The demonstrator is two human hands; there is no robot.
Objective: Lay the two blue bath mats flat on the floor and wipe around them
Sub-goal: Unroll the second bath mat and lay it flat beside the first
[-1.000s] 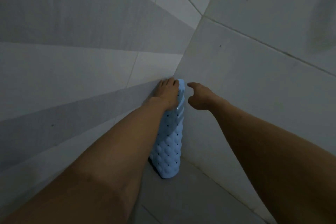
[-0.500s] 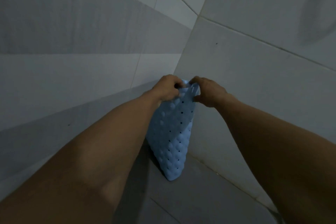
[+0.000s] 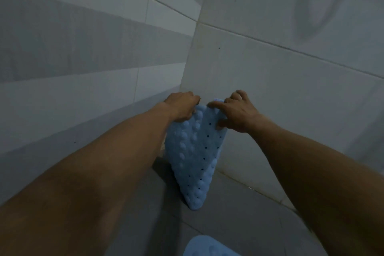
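Since a moment ago, the blue bath mat (image 3: 196, 151) is opening wider, and the two hands are moving apart along its top edge. A second blue mat (image 3: 209, 248) is now showing at the bottom of the picture.

In the head view, the left hand (image 3: 181, 106) is curling its fingers around the top left corner of the mat. The right hand (image 3: 236, 113) is pinching the top right corner between thumb and fingers. The mat is standing up in the corner where the two tiled walls (image 3: 83, 48) are meeting. Its bottom tip is touching the grey floor (image 3: 239, 220). The second mat is lying on the floor, near the person, well apart from the first one.
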